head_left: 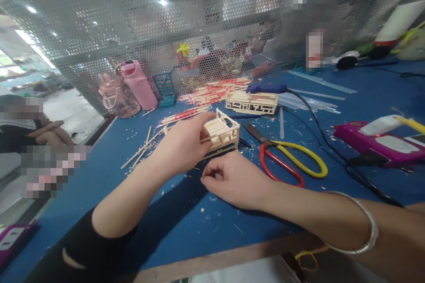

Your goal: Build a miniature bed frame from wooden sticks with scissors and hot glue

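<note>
My left hand (181, 143) grips a small model built of pale wooden sticks (222, 133), thumb and fingers closed around its left end. The model sits just above the blue table (99, 185). My right hand (234, 179) rests on the table right below the model, fingers curled in a loose fist with the thumb pressed against them; what they pinch, if anything, is hidden. A silver bangle (365, 230) circles my right wrist.
Red-and-yellow-handled scissors (288, 161) lie right of the model. A second stick frame (251, 101), a blue glue gun (265, 88) with black cord, loose chopsticks (206, 95), pink bottles (133, 86), a magenta box (381, 143). A perforated screen stands behind. Another person sits at left.
</note>
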The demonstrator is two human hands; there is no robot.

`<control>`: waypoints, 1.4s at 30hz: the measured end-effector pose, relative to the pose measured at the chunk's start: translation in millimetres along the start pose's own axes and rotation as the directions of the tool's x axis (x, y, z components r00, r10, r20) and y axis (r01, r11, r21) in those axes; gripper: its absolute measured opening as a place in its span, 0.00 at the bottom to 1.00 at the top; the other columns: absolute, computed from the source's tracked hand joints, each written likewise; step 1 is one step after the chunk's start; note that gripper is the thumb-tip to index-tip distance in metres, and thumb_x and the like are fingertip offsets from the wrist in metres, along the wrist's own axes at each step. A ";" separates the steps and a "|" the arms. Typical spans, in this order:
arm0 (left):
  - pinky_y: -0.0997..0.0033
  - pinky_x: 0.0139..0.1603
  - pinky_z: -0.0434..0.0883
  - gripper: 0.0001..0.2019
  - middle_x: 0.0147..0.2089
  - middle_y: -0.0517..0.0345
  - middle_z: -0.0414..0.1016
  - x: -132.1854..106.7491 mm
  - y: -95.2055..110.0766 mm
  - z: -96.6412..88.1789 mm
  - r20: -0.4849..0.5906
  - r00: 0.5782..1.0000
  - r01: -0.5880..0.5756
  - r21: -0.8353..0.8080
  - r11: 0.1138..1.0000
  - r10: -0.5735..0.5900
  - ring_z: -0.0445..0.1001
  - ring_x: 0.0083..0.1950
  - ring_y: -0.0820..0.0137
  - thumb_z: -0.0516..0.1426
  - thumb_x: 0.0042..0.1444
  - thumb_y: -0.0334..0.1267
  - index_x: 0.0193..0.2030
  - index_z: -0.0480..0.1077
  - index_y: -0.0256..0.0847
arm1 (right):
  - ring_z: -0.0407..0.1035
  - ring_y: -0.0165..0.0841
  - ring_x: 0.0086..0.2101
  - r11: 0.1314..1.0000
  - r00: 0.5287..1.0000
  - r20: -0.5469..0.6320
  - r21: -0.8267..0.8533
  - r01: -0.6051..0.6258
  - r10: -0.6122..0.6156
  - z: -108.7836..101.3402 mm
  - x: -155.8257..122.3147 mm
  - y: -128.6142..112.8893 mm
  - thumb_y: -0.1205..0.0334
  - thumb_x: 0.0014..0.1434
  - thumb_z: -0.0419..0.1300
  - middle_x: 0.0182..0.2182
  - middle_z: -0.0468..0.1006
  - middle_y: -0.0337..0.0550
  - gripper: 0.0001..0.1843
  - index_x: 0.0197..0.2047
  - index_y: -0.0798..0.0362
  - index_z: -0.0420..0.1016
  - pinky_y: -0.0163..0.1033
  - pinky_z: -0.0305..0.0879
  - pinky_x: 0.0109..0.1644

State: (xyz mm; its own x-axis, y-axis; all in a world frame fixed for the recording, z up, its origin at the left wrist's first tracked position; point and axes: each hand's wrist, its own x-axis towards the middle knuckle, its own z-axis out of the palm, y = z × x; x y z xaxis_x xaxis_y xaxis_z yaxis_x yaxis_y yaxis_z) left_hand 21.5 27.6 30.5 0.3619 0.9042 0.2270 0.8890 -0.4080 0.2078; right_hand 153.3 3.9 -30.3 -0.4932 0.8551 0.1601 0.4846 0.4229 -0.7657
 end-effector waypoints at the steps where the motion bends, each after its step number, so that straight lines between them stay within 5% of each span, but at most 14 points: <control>1: 0.72 0.36 0.68 0.29 0.35 0.62 0.80 0.2 0.0 0.2 0.003 1.000 0.007 -0.007 1.000 -0.007 0.76 0.38 0.67 0.54 0.48 0.29 0.60 0.62 0.42 | 0.56 0.23 0.17 0.999 0.999 -0.027 -0.016 0.043 -0.044 -4.9 0.4 0.0 0.67 0.47 0.57 0.12 0.66 0.33 0.08 0.20 0.53 0.74 0.32 0.50 0.22; 3: 0.73 0.36 0.68 0.30 0.36 0.61 0.80 0.3 -0.5 0.8 0.012 1.000 0.020 -0.030 0.999 -0.019 0.76 0.37 0.68 0.54 0.48 0.28 0.61 0.61 0.42 | 0.58 0.24 0.18 0.990 0.970 -0.200 -0.030 0.136 -0.139 -19.1 3.9 3.1 0.66 0.47 0.57 0.14 0.67 0.34 0.07 0.21 0.53 0.73 0.33 0.52 0.24; 6: 0.73 0.35 0.68 0.31 0.36 0.59 0.79 0.2 -1.7 2.0 0.014 1.000 0.017 -0.057 0.998 -0.016 0.76 0.35 0.69 0.54 0.48 0.29 0.62 0.58 0.41 | 0.65 0.29 0.25 0.954 0.780 -0.551 -0.126 0.274 -0.296 -43.4 14.2 14.3 0.67 0.47 0.56 0.23 0.73 0.37 0.08 0.33 0.54 0.73 0.36 0.60 0.32; 8: 0.72 0.36 0.69 0.31 0.36 0.58 0.79 0.2 -1.8 2.6 0.011 1.000 0.006 -0.062 0.998 -0.005 0.76 0.34 0.69 0.55 0.49 0.30 0.63 0.57 0.40 | 0.69 0.35 0.35 0.913 0.712 -0.572 -0.244 0.326 -0.407 -53.6 21.2 22.7 0.69 0.45 0.55 0.32 0.77 0.42 0.16 0.40 0.54 0.71 0.42 0.62 0.42; 14: 0.71 0.37 0.69 0.30 0.34 0.59 0.79 2.3 0.4 2.6 0.004 1.000 0.007 -0.080 0.997 -0.007 0.76 0.34 0.69 0.55 0.49 0.29 0.61 0.58 0.40 | 0.71 0.37 0.40 0.880 0.844 -0.283 -0.284 0.381 -0.457 -45.4 30.3 33.1 0.70 0.48 0.53 0.36 0.78 0.41 0.23 0.49 0.52 0.66 0.55 0.47 0.58; 20: 0.72 0.36 0.69 0.31 0.33 0.59 0.79 2.6 0.6 3.0 -0.002 1.000 0.018 -0.104 0.994 -0.018 0.77 0.35 0.68 0.56 0.50 0.31 0.62 0.57 0.40 | 0.71 0.37 0.39 0.899 0.843 -0.314 -0.191 0.395 -0.437 -39.2 33.7 31.8 0.68 0.48 0.56 0.35 0.79 0.41 0.20 0.47 0.52 0.68 0.48 0.56 0.50; 42: 0.72 0.34 0.69 0.34 0.32 0.57 0.80 -1.6 4.0 -3.2 0.013 1.000 -0.019 -0.143 0.990 0.021 0.77 0.31 0.69 0.53 0.49 0.29 0.65 0.53 0.35 | 0.71 0.34 0.38 0.884 0.841 -0.274 -0.170 0.435 -0.467 -41.2 34.9 31.9 0.70 0.51 0.55 0.35 0.79 0.41 0.14 0.43 0.53 0.69 0.44 0.60 0.48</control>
State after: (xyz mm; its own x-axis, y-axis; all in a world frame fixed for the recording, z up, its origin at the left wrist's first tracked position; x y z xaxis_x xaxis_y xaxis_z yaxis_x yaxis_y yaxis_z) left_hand 23.6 24.0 34.0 0.3840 0.8969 0.2192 0.8329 -0.4390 0.3370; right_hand 181.3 59.6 -23.4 -0.4426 0.6037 0.6630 0.3369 0.7972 -0.5010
